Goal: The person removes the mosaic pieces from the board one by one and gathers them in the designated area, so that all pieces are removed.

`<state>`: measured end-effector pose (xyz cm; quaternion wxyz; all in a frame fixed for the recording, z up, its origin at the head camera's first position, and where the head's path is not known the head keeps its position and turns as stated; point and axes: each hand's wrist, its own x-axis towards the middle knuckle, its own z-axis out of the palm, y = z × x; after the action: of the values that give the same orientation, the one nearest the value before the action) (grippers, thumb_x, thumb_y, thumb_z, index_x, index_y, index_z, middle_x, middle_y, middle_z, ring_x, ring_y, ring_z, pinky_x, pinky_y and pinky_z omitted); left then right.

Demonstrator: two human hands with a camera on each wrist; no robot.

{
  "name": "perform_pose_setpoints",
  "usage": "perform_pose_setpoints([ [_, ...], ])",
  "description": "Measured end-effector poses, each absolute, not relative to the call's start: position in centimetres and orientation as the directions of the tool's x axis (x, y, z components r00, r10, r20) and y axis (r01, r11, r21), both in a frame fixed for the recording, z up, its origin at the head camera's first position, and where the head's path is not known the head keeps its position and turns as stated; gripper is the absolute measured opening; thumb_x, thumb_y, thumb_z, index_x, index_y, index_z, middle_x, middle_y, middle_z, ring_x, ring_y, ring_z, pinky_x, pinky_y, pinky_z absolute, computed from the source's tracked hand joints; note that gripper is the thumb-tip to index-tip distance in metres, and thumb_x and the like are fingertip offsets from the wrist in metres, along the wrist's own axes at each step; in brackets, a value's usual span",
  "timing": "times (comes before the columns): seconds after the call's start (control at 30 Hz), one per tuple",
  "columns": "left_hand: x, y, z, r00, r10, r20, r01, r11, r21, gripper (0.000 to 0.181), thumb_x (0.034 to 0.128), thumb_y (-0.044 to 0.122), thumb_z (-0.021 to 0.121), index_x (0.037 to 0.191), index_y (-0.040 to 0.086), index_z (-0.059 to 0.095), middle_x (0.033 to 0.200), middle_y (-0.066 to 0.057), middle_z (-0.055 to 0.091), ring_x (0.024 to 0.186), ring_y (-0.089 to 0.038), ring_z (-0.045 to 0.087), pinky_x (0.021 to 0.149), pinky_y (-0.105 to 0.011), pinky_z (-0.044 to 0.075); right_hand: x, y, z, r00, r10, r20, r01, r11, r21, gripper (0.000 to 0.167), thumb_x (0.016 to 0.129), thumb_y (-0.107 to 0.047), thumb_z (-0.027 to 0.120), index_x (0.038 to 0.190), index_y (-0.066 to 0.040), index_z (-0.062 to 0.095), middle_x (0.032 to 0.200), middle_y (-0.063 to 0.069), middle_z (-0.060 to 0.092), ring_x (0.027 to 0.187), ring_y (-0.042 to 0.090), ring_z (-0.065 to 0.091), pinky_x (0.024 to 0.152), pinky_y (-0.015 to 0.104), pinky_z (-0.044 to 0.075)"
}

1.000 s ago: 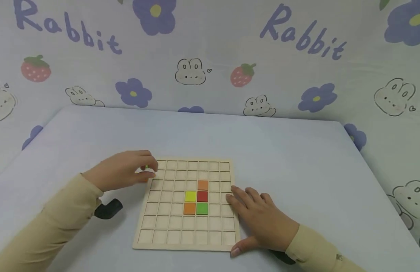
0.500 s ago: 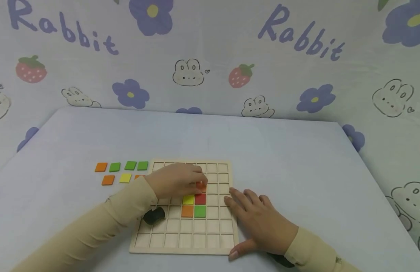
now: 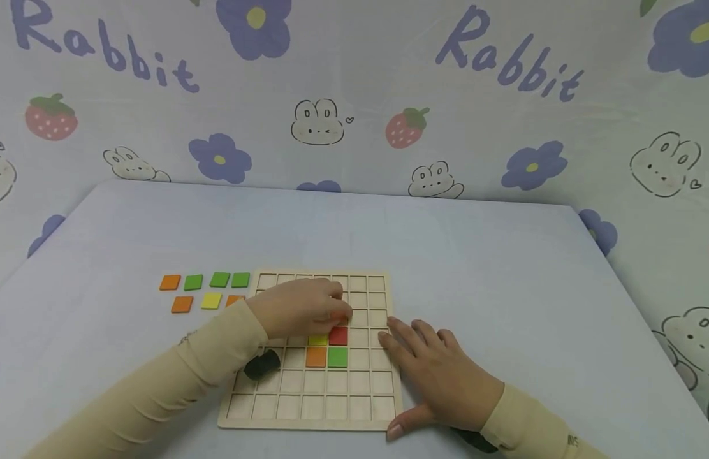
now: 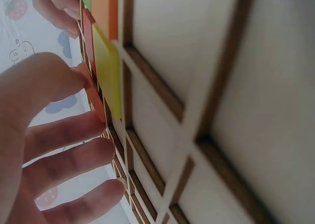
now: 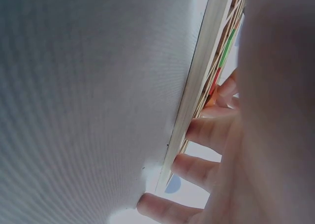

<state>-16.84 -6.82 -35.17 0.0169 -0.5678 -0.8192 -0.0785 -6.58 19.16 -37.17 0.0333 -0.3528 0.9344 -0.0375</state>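
Observation:
A square wooden grid board [image 3: 308,425] lies on the white table. My left hand [image 3: 305,307] is over its middle; thumb and index finger pinch an orange tile [image 4: 94,100] at its cell, while the other fingers reach down to the grid. Close by, a yellow tile [image 4: 107,69], a red tile [image 3: 338,336], a second orange tile [image 3: 316,357] and a green tile [image 3: 338,357] occupy cells. My right hand [image 3: 443,370] rests along the board's right edge with spread fingers touching it; its thumb is at the near right corner. The left hand partly covers the pinched tile.
Left of the board lie several loose tiles, among them a green tile [image 3: 219,279], a yellow tile [image 3: 211,301] and an orange tile [image 3: 170,282]. The left sleeve [image 3: 176,370] crosses the board's left side. A printed cloth [image 3: 366,83] hangs behind the table.
My left hand has moved right from the board's upper left edge to the orange tile in the middle, uncovering the loose tiles. The right hand stays on the board's right edge.

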Motion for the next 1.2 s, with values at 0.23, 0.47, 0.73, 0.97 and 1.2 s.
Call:
perform_pose_setpoints([
  [0.23, -16.6, -7.2, -35.1, -0.379, 0.917, 0.126, 0.922, 0.363, 0.137, 0.010, 0.0924, 0.014, 0.062, 0.102, 0.018, 0.064, 0.084, 0.004, 0.056, 0.072, -0.010, 0.049, 0.066, -0.020, 0.045, -6.6, 19.1, -37.3, -0.747, -0.664, -0.039, -0.659, 0.746, -0.094, 0.119, 0.060, -0.092, 0.040, 0.146, -0.010, 0.035, 0.151, 0.012, 0.031, 0.126, 0.032, 0.038, 0.085, 0.049, 0.040],
  [0.47, -16.5, -7.6, -35.1, -0.435, 0.894, 0.105, 0.894, 0.415, 0.171, 0.011, 0.0931, 0.020, 0.063, 0.103, 0.017, 0.063, 0.086, 0.003, 0.056, 0.072, -0.011, 0.050, 0.066, -0.020, 0.045, -6.6, 19.1, -37.2, -0.754, -0.654, -0.066, -0.646, 0.756, -0.103, 0.121, 0.060, -0.092, 0.040, 0.147, -0.009, 0.035, 0.152, 0.013, 0.030, 0.127, 0.033, 0.037, 0.087, 0.053, 0.039],
  [0.73, -17.0, -12.2, -34.4, -0.565, 0.817, 0.116, 0.814, 0.529, 0.238, 0.014, 0.0886, 0.018, 0.067, 0.102, 0.017, 0.063, 0.090, 0.003, 0.055, 0.071, -0.009, 0.049, 0.064, -0.022, 0.046, -6.6, 19.0, -37.2, -0.743, -0.669, -0.030, -0.663, 0.741, -0.108, 0.118, 0.061, -0.091, 0.040, 0.146, -0.008, 0.036, 0.151, 0.014, 0.032, 0.126, 0.034, 0.038, 0.085, 0.053, 0.040],
  [0.97, -16.6, -18.5, -34.4, -0.688, 0.705, 0.169, 0.724, 0.651, 0.228, 0.015, 0.0825, 0.011, 0.070, 0.091, 0.019, 0.061, 0.082, 0.004, 0.051, 0.065, -0.006, 0.047, 0.058, -0.019, 0.042, -6.7, 18.9, -37.2, -0.735, -0.678, -0.018, -0.674, 0.732, -0.096, 0.118, 0.062, -0.091, 0.039, 0.145, -0.007, 0.037, 0.149, 0.015, 0.034, 0.125, 0.034, 0.039, 0.083, 0.053, 0.040],
  [1.2, -15.8, -24.3, -34.0, -0.851, 0.525, -0.015, 0.509, 0.832, 0.218, 0.018, 0.0845, 0.014, 0.071, 0.099, 0.022, 0.066, 0.091, 0.006, 0.056, 0.075, -0.010, 0.052, 0.068, -0.029, 0.048, -6.6, 18.8, -36.9, -0.745, -0.667, -0.034, -0.661, 0.743, -0.104, 0.118, 0.061, -0.091, 0.040, 0.145, -0.007, 0.037, 0.150, 0.014, 0.033, 0.126, 0.036, 0.039, 0.084, 0.056, 0.040],
])
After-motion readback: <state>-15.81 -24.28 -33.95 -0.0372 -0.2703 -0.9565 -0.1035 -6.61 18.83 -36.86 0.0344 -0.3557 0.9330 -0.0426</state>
